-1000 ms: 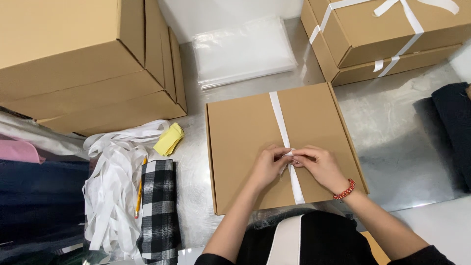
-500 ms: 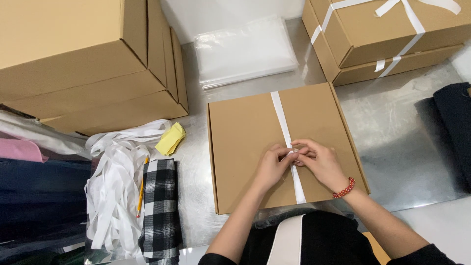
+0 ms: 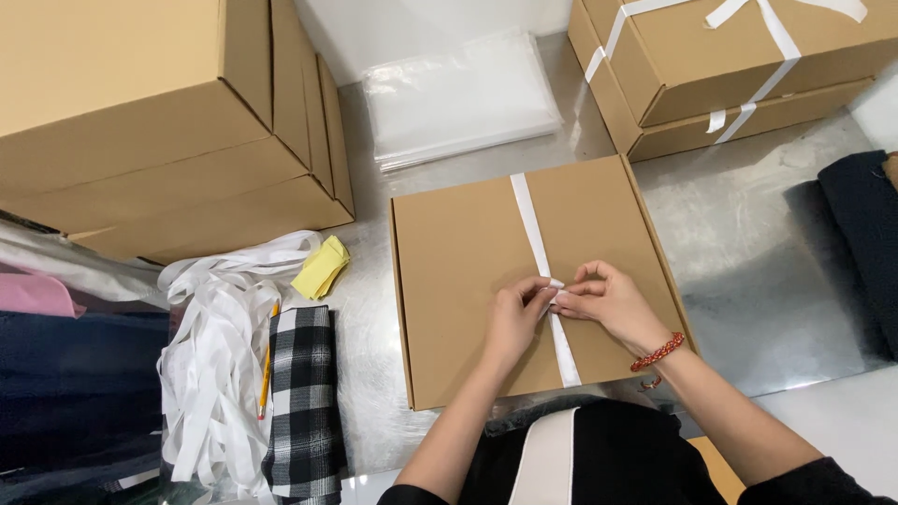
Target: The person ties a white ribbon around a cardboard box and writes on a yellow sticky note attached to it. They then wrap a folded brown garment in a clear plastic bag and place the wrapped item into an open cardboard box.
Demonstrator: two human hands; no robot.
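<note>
A flat square brown cardboard box (image 3: 468, 271) lies in front of me on the grey table. A white ribbon (image 3: 526, 215) runs across its lid from the far edge to the near edge. My left hand (image 3: 514, 318) and my right hand (image 3: 613, 304) meet at the middle of the lid, fingertips pinching the ribbon where it is joined. A red bead bracelet sits on my right wrist.
Stacked brown boxes (image 3: 150, 122) stand at the left. Two ribbon-tied boxes (image 3: 739, 65) are at the far right. Clear plastic bags (image 3: 458, 98) lie behind the box. A heap of white ribbons (image 3: 210, 374), a yellow pad (image 3: 321, 266), a pencil and checked cloth (image 3: 304, 402) lie left.
Both hands stay at the ribbon's middle with only small finger movements; the box has not moved.
</note>
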